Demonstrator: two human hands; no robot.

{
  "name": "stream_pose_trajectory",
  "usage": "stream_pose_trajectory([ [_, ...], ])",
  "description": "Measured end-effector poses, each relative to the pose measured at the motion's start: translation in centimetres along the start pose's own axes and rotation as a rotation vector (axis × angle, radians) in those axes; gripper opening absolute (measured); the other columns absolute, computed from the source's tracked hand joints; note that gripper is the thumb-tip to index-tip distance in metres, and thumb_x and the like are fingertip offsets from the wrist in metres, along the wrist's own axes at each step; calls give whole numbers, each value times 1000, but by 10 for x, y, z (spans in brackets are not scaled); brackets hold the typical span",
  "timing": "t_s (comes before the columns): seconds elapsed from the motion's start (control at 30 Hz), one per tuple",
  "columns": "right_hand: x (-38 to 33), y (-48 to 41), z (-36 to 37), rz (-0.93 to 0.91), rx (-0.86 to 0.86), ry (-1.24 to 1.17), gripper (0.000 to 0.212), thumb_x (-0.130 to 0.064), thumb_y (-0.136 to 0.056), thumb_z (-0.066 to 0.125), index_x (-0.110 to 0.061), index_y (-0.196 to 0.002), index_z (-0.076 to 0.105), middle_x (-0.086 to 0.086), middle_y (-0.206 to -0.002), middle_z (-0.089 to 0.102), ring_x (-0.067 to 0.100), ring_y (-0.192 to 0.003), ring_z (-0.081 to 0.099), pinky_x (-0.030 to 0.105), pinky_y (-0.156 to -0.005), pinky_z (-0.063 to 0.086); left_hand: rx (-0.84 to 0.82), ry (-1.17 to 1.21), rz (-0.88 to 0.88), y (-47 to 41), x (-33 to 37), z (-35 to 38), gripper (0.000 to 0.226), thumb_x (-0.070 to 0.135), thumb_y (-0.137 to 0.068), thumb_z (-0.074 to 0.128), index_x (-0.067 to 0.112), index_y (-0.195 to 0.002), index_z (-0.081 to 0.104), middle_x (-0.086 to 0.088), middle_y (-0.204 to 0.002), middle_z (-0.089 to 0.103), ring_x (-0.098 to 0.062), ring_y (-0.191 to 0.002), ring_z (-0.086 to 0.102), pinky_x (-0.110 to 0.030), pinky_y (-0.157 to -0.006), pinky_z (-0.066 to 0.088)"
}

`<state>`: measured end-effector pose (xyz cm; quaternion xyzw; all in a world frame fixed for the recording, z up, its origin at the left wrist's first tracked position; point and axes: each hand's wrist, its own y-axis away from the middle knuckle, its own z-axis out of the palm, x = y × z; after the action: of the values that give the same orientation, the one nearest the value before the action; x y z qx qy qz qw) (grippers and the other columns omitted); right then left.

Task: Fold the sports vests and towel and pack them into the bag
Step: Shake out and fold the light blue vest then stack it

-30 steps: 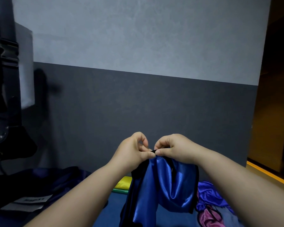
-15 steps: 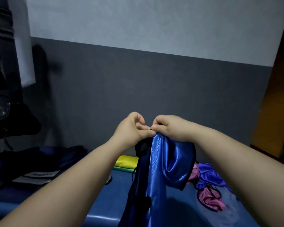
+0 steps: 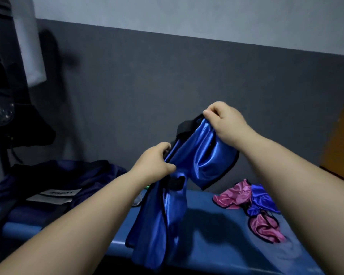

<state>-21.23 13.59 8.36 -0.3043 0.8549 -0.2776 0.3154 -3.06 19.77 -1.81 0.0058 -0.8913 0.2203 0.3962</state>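
Vest: shiny blue satin sports vest with black trim, held aloft over blue table.
Left hand: grips vest's side edge.
Right hand: pinches top edge, higher up.
Bag: dark navy fabric bag, table's left end.
Heap: crumpled pink and blue vests, table's right.

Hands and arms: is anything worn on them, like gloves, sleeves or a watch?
Nothing worn shows. The left hand and right hand are bare: no gloves, rings or watch. No sleeves appear anywhere up to the frame's edge.

blue bench, two-tone grey wall; white hanging sheet
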Motion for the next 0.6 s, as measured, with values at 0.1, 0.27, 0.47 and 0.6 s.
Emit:
stream_pose_trajectory([
  [0.1,26,1,-6,55,22,16,19,-30,-99,49,-14,-92,57,-10,-77,52,14,-79,48,25,-66,27,63,-117,-2,-11,-8,-11,34,22,-71,71,36,-98,57,18,-96,64,-14,-92,62,-34,-83,50],
  [0.27,97,21,5,160,-44,144,19,-29,-97,54,-17,-82,56,-6,-73,53,22,-79,50,30,-68,30,36,-545,114,-22,-16,3,29,39,-77,66,35,-104,56,10,-101,64,-19,-102,58,-33,-84,35],
  [0.47,190,92,36,436,-189,202,29,-26,-95,59,-20,-69,49,1,-71,55,27,-76,53,33,-66,34,-191,-823,154,4,-82,104,31,39,-81,54,26,-110,55,2,-116,64,-23,-112,57,-35,-90,31],
  [0.6,239,146,58,665,-196,195,26,-28,-96,57,-15,-75,49,5,-72,58,28,-73,54,35,-64,34,-298,-702,76,29,-125,161,21,28,-89,45,24,-104,59,2,-112,64,-21,-108,59,-34,-84,28],
])
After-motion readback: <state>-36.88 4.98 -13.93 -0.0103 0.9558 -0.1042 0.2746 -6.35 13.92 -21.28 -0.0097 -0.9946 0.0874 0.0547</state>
